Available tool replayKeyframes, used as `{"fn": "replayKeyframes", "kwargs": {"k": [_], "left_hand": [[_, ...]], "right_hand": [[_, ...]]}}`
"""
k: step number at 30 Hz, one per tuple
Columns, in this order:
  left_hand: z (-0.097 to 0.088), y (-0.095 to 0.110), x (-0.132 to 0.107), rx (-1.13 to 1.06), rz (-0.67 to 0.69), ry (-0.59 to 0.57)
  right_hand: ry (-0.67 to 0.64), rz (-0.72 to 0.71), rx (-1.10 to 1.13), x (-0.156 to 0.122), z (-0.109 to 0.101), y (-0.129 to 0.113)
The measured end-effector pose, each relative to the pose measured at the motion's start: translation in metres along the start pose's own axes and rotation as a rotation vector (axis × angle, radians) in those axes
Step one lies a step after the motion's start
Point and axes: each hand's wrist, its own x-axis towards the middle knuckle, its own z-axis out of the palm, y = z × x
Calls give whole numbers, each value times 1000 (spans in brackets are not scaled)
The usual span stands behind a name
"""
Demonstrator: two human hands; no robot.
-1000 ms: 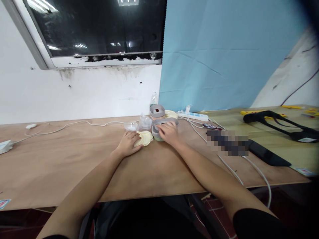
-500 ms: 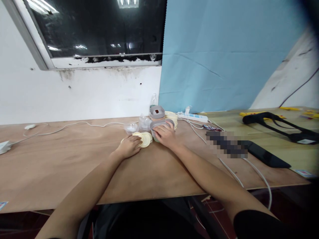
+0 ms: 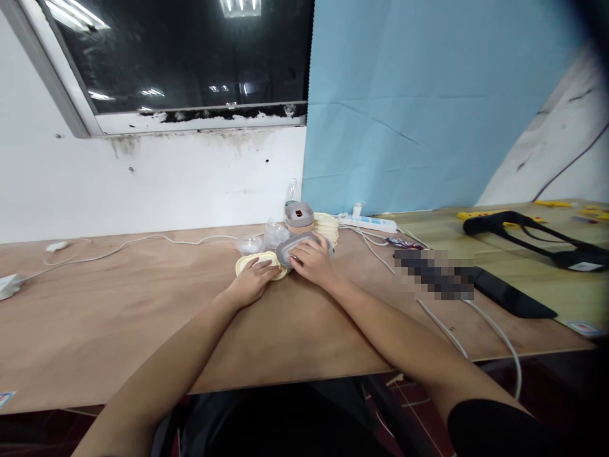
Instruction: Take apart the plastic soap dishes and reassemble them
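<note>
My left hand [image 3: 252, 281] lies with its fingers curled over a group of pale yellow round lids [image 3: 254, 262] on the wooden table [image 3: 118, 304]. My right hand [image 3: 311, 261] is closed on a small grey container [image 3: 291, 249] tipped toward the yellow lids. Behind it stand a grey-lidded jar [image 3: 299, 218], a stack of pale yellow lids [image 3: 327, 227] and two clear plastic cups [image 3: 264, 240].
A white power strip [image 3: 373, 223] and white cables [image 3: 143, 240] run along the back of the table. A black flat device [image 3: 511, 295] and a black frame [image 3: 537, 240] lie at right. A blue sheet [image 3: 428, 101] hangs behind.
My right hand has carried the grey container leftward and tipped it against the yellow lids. My left hand has slid slightly forward over those lids.
</note>
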Motion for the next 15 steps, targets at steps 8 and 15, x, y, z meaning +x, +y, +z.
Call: {"fn": "replayKeyframes", "kwargs": {"k": [8,15], "left_hand": [[-5,0,-3,-18,-76,8],[-9,-3,-4,-17,-90,0]], "right_hand": [[61,162,-80,-3,0,20],[173,252,-115,-4,-4,32]]}}
